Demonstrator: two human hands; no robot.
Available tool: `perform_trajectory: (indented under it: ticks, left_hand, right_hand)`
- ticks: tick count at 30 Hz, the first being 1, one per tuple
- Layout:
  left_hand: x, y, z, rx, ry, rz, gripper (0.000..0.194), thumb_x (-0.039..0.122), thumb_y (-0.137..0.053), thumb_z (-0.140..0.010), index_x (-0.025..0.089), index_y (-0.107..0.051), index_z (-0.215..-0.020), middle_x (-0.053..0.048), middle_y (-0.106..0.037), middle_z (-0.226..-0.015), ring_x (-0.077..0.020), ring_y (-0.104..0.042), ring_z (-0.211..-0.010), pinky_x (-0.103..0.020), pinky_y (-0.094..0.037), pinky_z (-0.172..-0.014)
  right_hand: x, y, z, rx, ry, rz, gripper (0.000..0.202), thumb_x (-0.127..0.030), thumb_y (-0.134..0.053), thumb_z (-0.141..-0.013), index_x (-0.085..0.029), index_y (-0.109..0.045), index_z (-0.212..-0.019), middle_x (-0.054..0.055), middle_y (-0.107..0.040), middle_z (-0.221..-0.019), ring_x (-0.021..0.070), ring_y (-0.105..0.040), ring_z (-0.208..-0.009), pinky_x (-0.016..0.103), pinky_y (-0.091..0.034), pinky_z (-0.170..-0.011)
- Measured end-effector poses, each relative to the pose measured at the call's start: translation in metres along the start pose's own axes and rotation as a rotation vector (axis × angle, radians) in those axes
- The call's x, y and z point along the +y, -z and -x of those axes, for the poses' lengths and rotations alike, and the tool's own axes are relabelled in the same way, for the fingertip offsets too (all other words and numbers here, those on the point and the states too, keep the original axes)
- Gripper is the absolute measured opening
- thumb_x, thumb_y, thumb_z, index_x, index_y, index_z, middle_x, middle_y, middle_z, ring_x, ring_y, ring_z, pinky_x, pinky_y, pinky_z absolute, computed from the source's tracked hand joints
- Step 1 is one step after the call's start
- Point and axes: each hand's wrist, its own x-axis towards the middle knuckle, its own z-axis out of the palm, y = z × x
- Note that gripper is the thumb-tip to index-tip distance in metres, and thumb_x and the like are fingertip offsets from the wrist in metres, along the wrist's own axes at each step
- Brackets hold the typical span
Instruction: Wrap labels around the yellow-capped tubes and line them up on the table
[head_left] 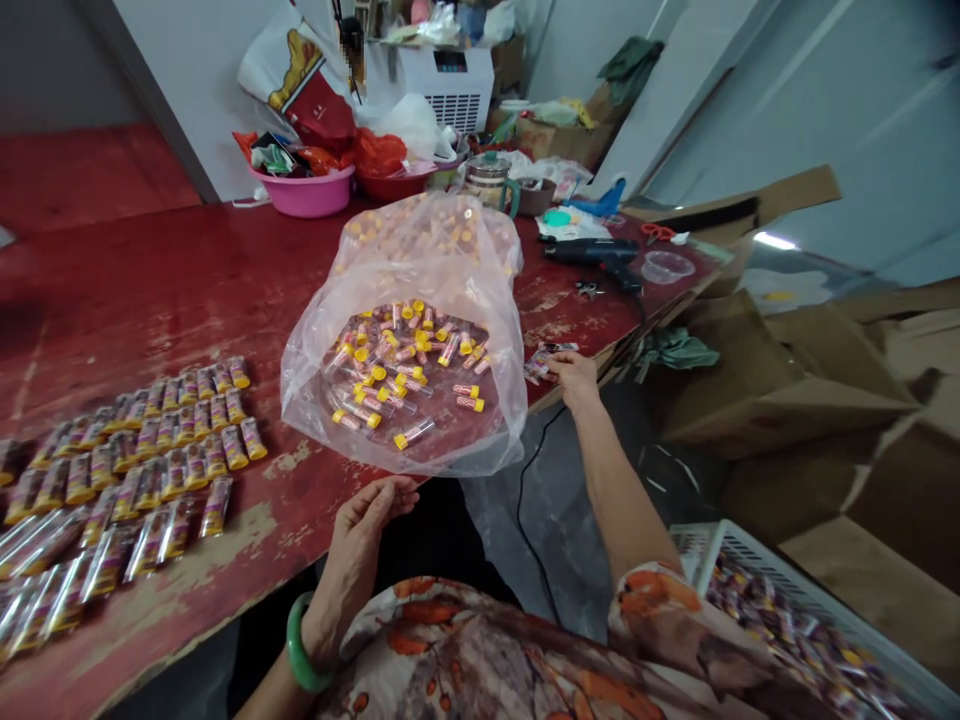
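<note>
My right hand reaches to the table's right edge, its fingertips closed on small printed plastic wrappers lying there. At the front edge of the table, my left hand has its fingers pressed together, with nothing visible in them. A green bangle circles the left wrist. Between and beyond my hands lies a large clear plastic bag, its mouth towards me. Inside it are many small clear tubes with yellow caps and pinkish contents. Rows of wrapped tubes lie to the left.
A heat gun, red scissors and a clear lid lie at the back right. A pink basin and a glass jug stand behind the bag. To my right are cardboard boxes and a crate of wrapped tubes.
</note>
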Motion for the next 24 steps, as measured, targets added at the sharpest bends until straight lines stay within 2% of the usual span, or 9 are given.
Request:
perform_trajectory:
  ticks: [3, 5, 9, 10, 12, 14, 16, 20, 24]
  left_hand:
    - [-0.003, 0.0, -0.001, -0.015, 0.003, -0.006, 0.026, 0.037, -0.063, -0.084, 0.015, -0.074, -0.092, -0.01, -0.073, -0.097, -0.0196, -0.066, -0.088, -0.031, -0.05, -0.086]
    - [-0.006, -0.002, -0.001, -0.031, 0.0, 0.002, 0.025, 0.036, -0.063, -0.085, 0.015, -0.074, -0.092, -0.01, -0.072, -0.097, -0.0198, -0.066, -0.088, -0.032, -0.049, -0.087]
    - [-0.006, -0.011, 0.0, -0.051, 0.007, 0.087, 0.026, 0.034, -0.066, -0.083, 0.016, -0.073, -0.099, -0.011, -0.071, -0.102, -0.0222, -0.064, -0.098, -0.036, -0.046, -0.094]
    - [-0.005, -0.013, 0.001, -0.058, 0.019, 0.122, 0.028, 0.035, -0.068, -0.082, 0.016, -0.072, -0.102, -0.011, -0.071, -0.105, -0.0234, -0.063, -0.102, -0.038, -0.045, -0.097]
    - [-0.003, -0.016, 0.002, -0.104, 0.055, 0.199, 0.034, 0.036, -0.07, -0.08, 0.017, -0.07, -0.108, -0.012, -0.07, -0.111, -0.0256, -0.061, -0.109, -0.041, -0.042, -0.101]
    - [0.0, -0.015, 0.003, -0.19, 0.095, 0.257, 0.038, 0.038, -0.069, -0.08, 0.017, -0.069, -0.112, -0.013, -0.068, -0.115, -0.0265, -0.061, -0.11, -0.042, -0.043, -0.099]
    - [0.002, -0.009, 0.005, -0.287, 0.138, 0.272, 0.036, 0.037, -0.066, -0.083, 0.016, -0.068, -0.112, -0.013, -0.067, -0.116, -0.026, -0.063, -0.106, -0.041, -0.046, -0.095]
    - [0.002, 0.012, 0.009, -0.328, 0.234, 0.254, 0.029, 0.032, -0.065, -0.084, 0.013, -0.069, -0.105, -0.013, -0.07, -0.102, -0.0208, -0.068, -0.085, -0.036, -0.052, -0.084]
    - [0.003, 0.031, 0.011, -0.257, 0.249, 0.354, 0.026, 0.03, -0.066, -0.083, 0.011, -0.07, -0.1, -0.013, -0.072, -0.093, -0.024, -0.069, -0.086, -0.04, -0.053, -0.084]
  right_hand:
    - [-0.009, 0.015, 0.011, 0.06, -0.05, -0.059, 0.03, -0.019, -0.08, -0.056, -0.015, -0.05, -0.054, -0.008, -0.047, -0.047, 0.0072, -0.045, -0.041, 0.023, -0.045, -0.043]
    - [-0.024, 0.026, 0.029, 0.074, -0.045, -0.105, 0.026, -0.019, -0.078, -0.055, -0.016, -0.052, -0.057, -0.008, -0.048, -0.049, 0.007, -0.045, -0.042, 0.023, -0.046, -0.044]
    - [-0.06, 0.034, 0.097, -0.035, 0.017, -0.23, 0.021, -0.024, -0.076, -0.057, -0.019, -0.06, -0.069, -0.006, -0.054, -0.056, 0.0086, -0.05, -0.047, 0.023, -0.049, -0.047]
    - [-0.067, 0.03, 0.118, -0.108, 0.014, -0.246, 0.021, -0.026, -0.077, -0.057, -0.019, -0.062, -0.07, -0.005, -0.056, -0.058, 0.0092, -0.051, -0.046, 0.023, -0.048, -0.045]
    - [-0.075, 0.013, 0.163, -0.404, -0.032, -0.251, 0.017, -0.028, -0.076, -0.062, -0.02, -0.065, -0.072, 0.001, -0.065, -0.078, 0.0103, -0.055, -0.048, 0.024, -0.046, -0.042]
    - [-0.076, -0.01, 0.203, -0.675, -0.101, -0.182, 0.011, -0.026, -0.074, -0.067, -0.02, -0.067, -0.072, 0.0, -0.065, -0.074, 0.0093, -0.053, -0.046, 0.023, -0.044, -0.042]
    - [-0.072, -0.035, 0.231, -0.867, -0.134, -0.073, 0.006, -0.026, -0.069, -0.071, -0.02, -0.067, -0.071, -0.001, -0.062, -0.067, 0.0091, -0.051, -0.047, 0.021, -0.042, -0.043]
    - [-0.066, -0.068, 0.25, -1.09, -0.152, 0.068, 0.01, -0.027, -0.062, -0.074, -0.018, -0.064, -0.07, -0.003, -0.057, -0.058, 0.009, -0.049, -0.045, 0.02, -0.038, -0.041]
    - [-0.066, -0.079, 0.245, -1.167, -0.186, 0.02, 0.01, -0.028, -0.065, -0.073, -0.018, -0.065, -0.069, -0.002, -0.058, -0.059, 0.0086, -0.049, -0.047, 0.02, -0.039, -0.044]
